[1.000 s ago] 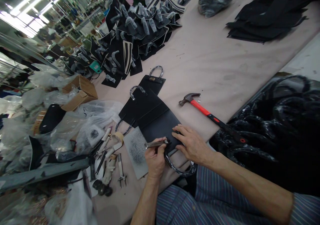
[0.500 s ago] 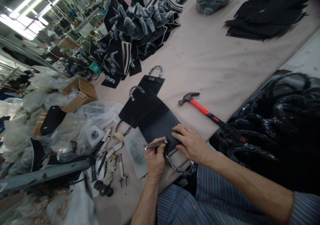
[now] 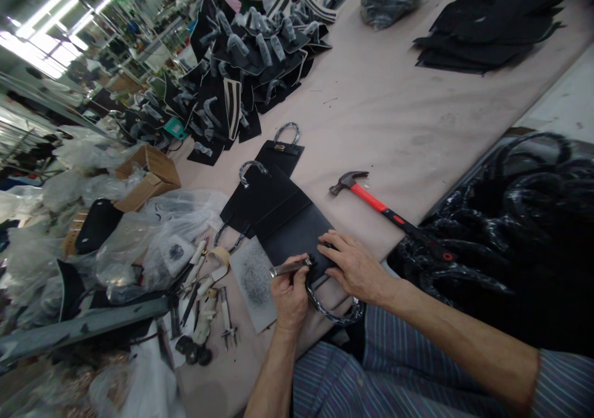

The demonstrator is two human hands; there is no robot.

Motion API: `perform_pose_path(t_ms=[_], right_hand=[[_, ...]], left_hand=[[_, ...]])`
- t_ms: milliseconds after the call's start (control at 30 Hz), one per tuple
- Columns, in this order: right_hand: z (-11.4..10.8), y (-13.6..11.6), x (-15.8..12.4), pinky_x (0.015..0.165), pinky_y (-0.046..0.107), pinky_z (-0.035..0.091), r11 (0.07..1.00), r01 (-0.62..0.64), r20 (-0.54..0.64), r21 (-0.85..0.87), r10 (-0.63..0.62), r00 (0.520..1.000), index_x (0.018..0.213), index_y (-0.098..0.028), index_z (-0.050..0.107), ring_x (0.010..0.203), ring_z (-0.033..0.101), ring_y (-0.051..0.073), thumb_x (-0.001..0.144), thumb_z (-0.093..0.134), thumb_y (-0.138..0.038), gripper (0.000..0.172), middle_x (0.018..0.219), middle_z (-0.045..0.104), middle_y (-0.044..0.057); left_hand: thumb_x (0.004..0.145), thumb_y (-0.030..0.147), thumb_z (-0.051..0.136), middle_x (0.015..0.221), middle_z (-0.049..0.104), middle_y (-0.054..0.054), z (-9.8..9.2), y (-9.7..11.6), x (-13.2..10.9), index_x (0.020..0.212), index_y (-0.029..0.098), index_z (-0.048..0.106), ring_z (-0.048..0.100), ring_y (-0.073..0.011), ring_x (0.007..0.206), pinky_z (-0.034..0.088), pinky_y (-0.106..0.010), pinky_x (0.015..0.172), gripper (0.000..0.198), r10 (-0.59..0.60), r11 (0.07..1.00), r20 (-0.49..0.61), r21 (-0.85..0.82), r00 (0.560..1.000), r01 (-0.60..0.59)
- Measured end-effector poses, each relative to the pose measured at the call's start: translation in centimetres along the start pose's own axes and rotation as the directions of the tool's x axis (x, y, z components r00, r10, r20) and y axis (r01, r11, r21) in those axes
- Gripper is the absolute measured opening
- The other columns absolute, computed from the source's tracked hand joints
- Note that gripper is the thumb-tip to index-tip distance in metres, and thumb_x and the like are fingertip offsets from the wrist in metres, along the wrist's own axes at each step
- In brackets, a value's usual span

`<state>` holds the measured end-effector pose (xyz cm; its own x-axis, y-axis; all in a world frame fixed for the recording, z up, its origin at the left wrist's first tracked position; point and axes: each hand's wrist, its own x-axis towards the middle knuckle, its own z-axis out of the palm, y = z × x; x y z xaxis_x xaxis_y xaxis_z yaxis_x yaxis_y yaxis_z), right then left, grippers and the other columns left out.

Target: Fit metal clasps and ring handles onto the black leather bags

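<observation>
My left hand (image 3: 291,297) is closed around a short metal punch (image 3: 285,268), whose dark end is close to the edge of a black leather panel (image 3: 297,235). Fingers apart, my right hand (image 3: 355,266) lies on the panel's right side; what is under the fingertips is partly hidden. A plastic-wrapped handle (image 3: 341,319) curves out below the panel, between my hands and my lap. Beyond the panel lie more black bag pieces (image 3: 281,158) with wrapped handles. A claw hammer (image 3: 371,201) with a red and black grip rests to the right.
A speckled grey slab (image 3: 253,285) lies left of my hand, beside a pronged tool (image 3: 226,319) and other hand tools. Plastic bags and a cardboard box (image 3: 151,170) stand further left. Piled bag parts (image 3: 260,46) and a black stack (image 3: 487,25) are at the back. Another person is beyond.
The view has shifted very slightly. Both hands, the punch and the panel keep the same positions relative to each other.
</observation>
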<state>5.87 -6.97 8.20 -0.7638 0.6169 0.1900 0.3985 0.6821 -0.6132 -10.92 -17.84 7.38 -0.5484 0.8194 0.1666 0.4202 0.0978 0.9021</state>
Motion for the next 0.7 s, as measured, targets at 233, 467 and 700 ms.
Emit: perform_pose_path(t_ms=[233, 467, 700], right_hand=[[0.0, -0.1, -0.1, 0.111, 0.058, 0.048, 1.0, 0.001, -0.012, -0.004, -0.001, 1.0, 0.132, -0.017, 0.06, 0.138, 0.043, 0.034, 0.083, 0.067, -0.008, 0.05, 0.142, 0.054, 0.013], [-0.2, -0.2, -0.1, 0.113, 0.056, 0.046, 1.0, 0.01, 0.027, -0.005, -0.01, 1.0, 0.133, -0.017, 0.058, 0.141, 0.041, 0.035, 0.082, 0.069, -0.009, 0.052, 0.144, 0.053, 0.012], [-4.7, 3.6, -0.8, 0.113, 0.049, 0.045, 0.998, -0.042, -0.247, -0.039, 0.031, 0.969, 0.14, -0.011, 0.051, 0.129, 0.052, 0.03, 0.096, 0.06, -0.032, 0.05, 0.139, 0.055, 0.017]], left_hand=[[0.095, 0.023, 0.058, 0.103, 0.078, -0.006, 0.7, 0.3, 0.2, 0.107, 0.02, 0.07, 0.074, -0.0186, 0.099, 0.061, -0.036, 0.094, 0.017, 0.205, 0.963, 0.026, 0.171, 0.978, -0.207], [0.094, 0.02, 0.056, 0.101, 0.078, -0.007, 1.4, 0.5, 0.7, 0.105, 0.02, 0.066, 0.075, -0.0187, 0.096, 0.061, -0.033, 0.088, 0.015, 0.29, 0.915, 0.054, 0.277, 0.956, -0.293], [0.093, 0.021, 0.057, 0.096, 0.079, -0.007, 1.3, 0.7, 0.7, 0.105, 0.02, 0.067, 0.076, -0.0192, 0.087, 0.061, -0.03, 0.079, 0.015, 0.274, 0.92, 0.092, 0.265, 0.957, -0.289]])
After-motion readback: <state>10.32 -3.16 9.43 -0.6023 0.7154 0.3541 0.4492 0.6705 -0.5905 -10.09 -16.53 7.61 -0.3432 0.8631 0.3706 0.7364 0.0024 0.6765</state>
